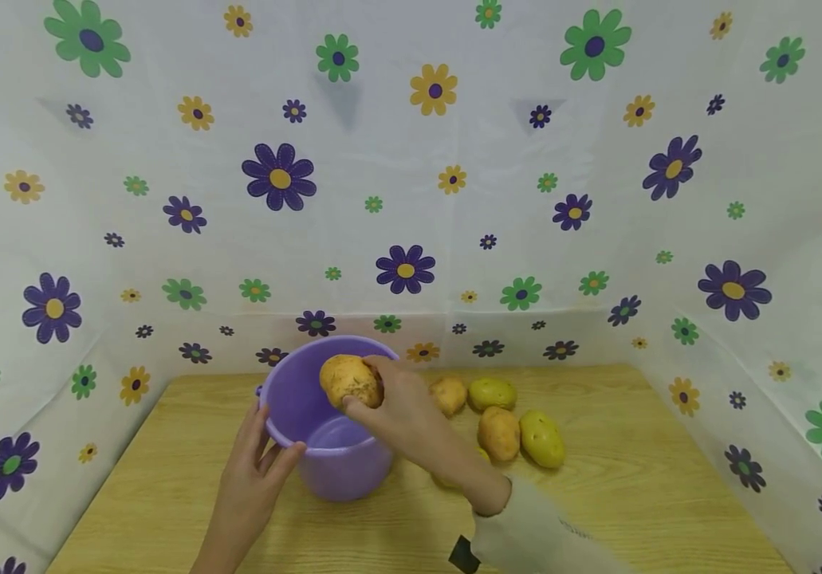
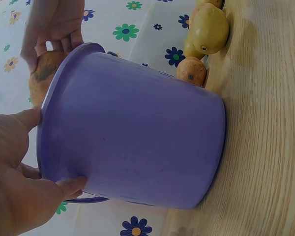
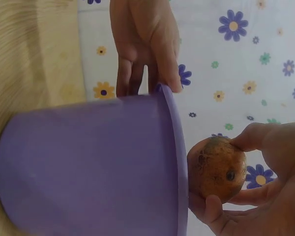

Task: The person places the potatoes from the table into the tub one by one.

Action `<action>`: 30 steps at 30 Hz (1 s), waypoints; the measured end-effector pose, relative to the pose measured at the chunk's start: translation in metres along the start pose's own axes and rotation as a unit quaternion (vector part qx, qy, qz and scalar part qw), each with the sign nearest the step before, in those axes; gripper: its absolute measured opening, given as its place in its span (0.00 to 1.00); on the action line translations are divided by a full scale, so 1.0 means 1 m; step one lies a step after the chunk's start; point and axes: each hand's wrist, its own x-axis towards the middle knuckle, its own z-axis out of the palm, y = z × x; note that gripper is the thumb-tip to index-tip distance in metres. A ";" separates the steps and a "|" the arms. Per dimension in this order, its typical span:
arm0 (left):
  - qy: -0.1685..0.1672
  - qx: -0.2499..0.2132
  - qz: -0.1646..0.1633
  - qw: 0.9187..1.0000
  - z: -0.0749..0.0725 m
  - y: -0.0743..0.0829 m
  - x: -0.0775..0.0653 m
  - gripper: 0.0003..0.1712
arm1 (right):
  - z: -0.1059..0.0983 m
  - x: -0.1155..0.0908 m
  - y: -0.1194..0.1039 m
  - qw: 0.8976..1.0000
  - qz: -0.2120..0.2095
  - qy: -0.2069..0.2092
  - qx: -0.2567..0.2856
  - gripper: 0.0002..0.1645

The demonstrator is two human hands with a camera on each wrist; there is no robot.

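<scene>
A purple bucket [image 1: 342, 477] stands upright on the table. My left hand [image 1: 247, 470] grips it at the near left of the rim; in the left wrist view the thumb and fingers [image 2: 71, 187] lie against the bucket wall [image 2: 132, 128]. Over the bucket's mouth, my right hand [image 1: 411, 410] holds a brownish potato [image 1: 348, 379] between thumb and fingers. From the right wrist view, this potato [image 3: 219, 167] has dark marks and sits at rim level, with the right hand [image 3: 275, 187] around it. Part of the bucket's inside is hidden behind the potato and right hand.
Several potatoes lie right of the bucket: a tan one [image 1: 449, 395], a yellow-green one [image 1: 493, 394], a brownish one [image 1: 500, 434] and another yellow-green one [image 1: 542, 439]. One more is partly hidden under my right forearm. A flower-patterned sheet [image 1: 353, 231] encloses the wooden table [image 1: 626, 494].
</scene>
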 end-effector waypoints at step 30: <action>-0.001 0.015 0.017 1.000 0.000 0.000 0.001 0.48 | 0.045 0.007 -0.020 0.998 0.018 -0.041 -0.040 0.38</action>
